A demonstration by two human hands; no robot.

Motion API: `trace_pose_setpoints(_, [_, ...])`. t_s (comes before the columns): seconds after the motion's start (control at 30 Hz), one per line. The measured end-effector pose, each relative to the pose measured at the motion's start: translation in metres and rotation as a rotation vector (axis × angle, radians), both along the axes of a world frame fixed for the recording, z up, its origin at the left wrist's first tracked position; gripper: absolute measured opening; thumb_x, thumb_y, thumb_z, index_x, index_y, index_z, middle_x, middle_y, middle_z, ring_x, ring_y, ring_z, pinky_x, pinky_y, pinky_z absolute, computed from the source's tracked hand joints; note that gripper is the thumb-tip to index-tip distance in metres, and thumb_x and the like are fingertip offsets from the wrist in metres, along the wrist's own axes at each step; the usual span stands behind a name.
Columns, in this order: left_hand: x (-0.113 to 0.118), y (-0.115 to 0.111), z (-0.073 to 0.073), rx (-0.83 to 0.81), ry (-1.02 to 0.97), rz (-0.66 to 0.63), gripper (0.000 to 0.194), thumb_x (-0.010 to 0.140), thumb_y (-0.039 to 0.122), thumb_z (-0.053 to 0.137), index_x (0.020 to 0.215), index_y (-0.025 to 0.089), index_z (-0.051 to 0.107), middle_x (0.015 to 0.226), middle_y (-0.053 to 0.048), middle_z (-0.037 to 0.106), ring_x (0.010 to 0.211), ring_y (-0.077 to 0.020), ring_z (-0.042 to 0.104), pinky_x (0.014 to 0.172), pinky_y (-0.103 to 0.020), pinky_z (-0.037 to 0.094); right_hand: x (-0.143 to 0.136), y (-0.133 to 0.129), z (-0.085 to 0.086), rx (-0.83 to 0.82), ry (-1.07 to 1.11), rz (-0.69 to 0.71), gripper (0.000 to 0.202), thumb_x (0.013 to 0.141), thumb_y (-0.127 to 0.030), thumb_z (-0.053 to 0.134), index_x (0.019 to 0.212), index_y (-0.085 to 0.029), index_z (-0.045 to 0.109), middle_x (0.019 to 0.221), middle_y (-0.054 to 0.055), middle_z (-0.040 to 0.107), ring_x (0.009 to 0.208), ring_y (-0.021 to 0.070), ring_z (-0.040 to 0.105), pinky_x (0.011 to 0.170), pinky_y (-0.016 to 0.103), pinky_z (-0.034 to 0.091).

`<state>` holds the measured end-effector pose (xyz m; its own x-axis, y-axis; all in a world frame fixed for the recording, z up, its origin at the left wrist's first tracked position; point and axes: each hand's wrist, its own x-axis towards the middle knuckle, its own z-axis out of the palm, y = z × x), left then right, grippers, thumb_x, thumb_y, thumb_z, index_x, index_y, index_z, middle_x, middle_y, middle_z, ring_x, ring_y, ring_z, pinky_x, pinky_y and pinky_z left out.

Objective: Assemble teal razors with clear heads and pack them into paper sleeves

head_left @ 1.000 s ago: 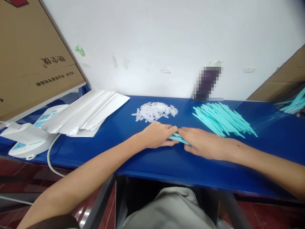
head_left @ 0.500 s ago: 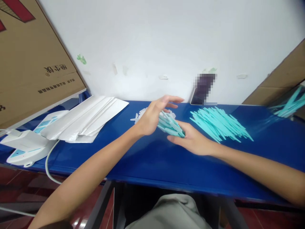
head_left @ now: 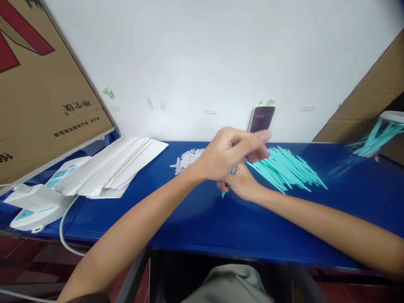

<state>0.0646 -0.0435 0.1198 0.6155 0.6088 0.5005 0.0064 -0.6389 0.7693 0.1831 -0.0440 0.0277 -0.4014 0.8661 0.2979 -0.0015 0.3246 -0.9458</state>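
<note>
My right hand is closed around a bunch of thin turquoise sticks, whose lower ends poke out below the fingers. Right above it, overlapping its thumb side, is my left hand. The left fingers are bent toward the right and smeared by motion, so whether they grip anything is unclear. The left hand hides most of the bunch. Just beyond the hands, a loose pile of turquoise sticks lies on the blue table. Small translucent white pieces lie in a heap behind my left wrist.
White flat packaging rests over a white-and-blue device with a cable at left. A phone leans on the wall. A large cardboard box stands left; a clear container of turquoise sticks lies at right.
My left hand has moved right, from beside the bunch to over my right hand. My right hand has turned, and the bunch, which showed broadly before, is now mostly hidden.
</note>
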Motion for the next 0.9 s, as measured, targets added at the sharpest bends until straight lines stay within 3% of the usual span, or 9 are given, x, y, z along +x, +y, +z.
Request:
trace_pose_setpoints(0.13, [0.002, 0.006, -0.022, 0.190, 0.145, 0.117, 0.051, 0.106, 0.048, 0.051, 0.072, 0.017, 0.072, 0.075, -0.005, 0.075, 0.073, -0.0151, 0.071, 0.069, -0.029, 0.056, 0.007, 0.007, -0.009, 0.036, -0.112, -0.008, 0.032, 0.083, -0.037, 0.070, 0.056, -0.023, 0.058, 0.055, 0.003, 0.064, 0.060, 0.0191, 0.065, 0.059, 0.033, 0.054])
trace_pose_setpoints(0.37, [0.001, 0.015, -0.042, 0.401, 0.258, 0.217, 0.046, 0.104, 0.035, 0.047, 0.067, 0.018, 0.068, 0.069, -0.004, 0.071, 0.066, -0.0146, 0.065, 0.065, -0.030, 0.049, 0.007, 0.011, -0.015, 0.027, -0.183, 0.083, 0.035, 0.082, -0.032, 0.069, 0.052, -0.027, 0.052, 0.053, 0.002, 0.059, 0.058, 0.0200, 0.060, 0.055, 0.036, 0.052])
trace_pose_setpoints(0.57, [-0.009, 0.015, -0.032, 0.476, 0.431, 0.117, 0.056, 0.107, 0.048, 0.043, 0.068, 0.017, 0.069, 0.077, -0.007, 0.074, 0.071, -0.0180, 0.067, 0.070, -0.034, 0.050, 0.003, 0.013, -0.026, -0.011, -0.141, 0.100, 0.039, 0.082, -0.036, 0.070, 0.050, -0.024, 0.051, 0.051, 0.002, 0.057, 0.058, 0.0175, 0.058, 0.055, 0.032, 0.048])
trace_pose_setpoints(0.7, [-0.025, 0.024, -0.019, 0.347, 0.384, 0.012, 0.047, 0.108, 0.052, 0.045, 0.108, 0.018, 0.076, 0.117, -0.009, 0.077, 0.106, -0.0220, 0.071, 0.093, -0.034, 0.054, -0.002, 0.008, -0.029, -0.077, -0.036, 0.065, 0.045, 0.085, -0.052, 0.071, 0.060, -0.026, 0.044, 0.047, -0.006, 0.041, 0.046, 0.0115, 0.041, 0.045, 0.029, 0.037])
trace_pose_setpoints(0.73, [-0.034, 0.031, -0.018, 0.319, 0.326, 0.061, 0.048, 0.109, 0.052, 0.041, 0.119, 0.019, 0.073, 0.128, -0.009, 0.074, 0.115, -0.0226, 0.069, 0.099, -0.035, 0.053, -0.002, 0.007, -0.028, -0.104, -0.002, 0.056, 0.047, 0.086, -0.057, 0.071, 0.064, -0.026, 0.042, 0.047, -0.008, 0.037, 0.043, 0.0100, 0.035, 0.043, 0.028, 0.033])
trace_pose_setpoints(0.8, [-0.062, 0.050, -0.022, 0.327, 0.245, 0.327, 0.055, 0.110, 0.052, 0.030, 0.127, 0.018, 0.069, 0.134, -0.011, 0.071, 0.123, -0.0252, 0.065, 0.104, -0.041, 0.052, 0.000, 0.005, -0.026, -0.138, 0.053, 0.042, 0.050, 0.085, -0.061, 0.074, 0.067, -0.026, 0.043, 0.049, -0.010, 0.034, 0.043, 0.0088, 0.030, 0.043, 0.027, 0.028])
trace_pose_setpoints(0.83, [-0.081, 0.061, -0.026, 0.361, 0.292, 0.507, 0.055, 0.109, 0.052, 0.031, 0.128, 0.017, 0.069, 0.133, -0.013, 0.070, 0.124, -0.0278, 0.063, 0.106, -0.046, 0.050, 0.001, 0.004, -0.024, -0.137, 0.072, 0.034, 0.051, 0.083, -0.060, 0.078, 0.067, -0.026, 0.044, 0.050, -0.009, 0.035, 0.044, 0.0089, 0.030, 0.043, 0.027, 0.027])
trace_pose_setpoints(0.9, [-0.131, 0.081, -0.035, 0.434, 0.567, 0.823, 0.054, 0.102, 0.053, 0.044, 0.132, 0.015, 0.066, 0.138, -0.019, 0.065, 0.130, -0.0379, 0.056, 0.111, -0.059, 0.042, 0.005, 0.005, -0.023, -0.093, 0.094, 0.003, 0.051, 0.082, -0.060, 0.080, 0.064, -0.025, 0.046, 0.051, -0.008, 0.037, 0.045, 0.0095, 0.033, 0.044, 0.028, 0.027])
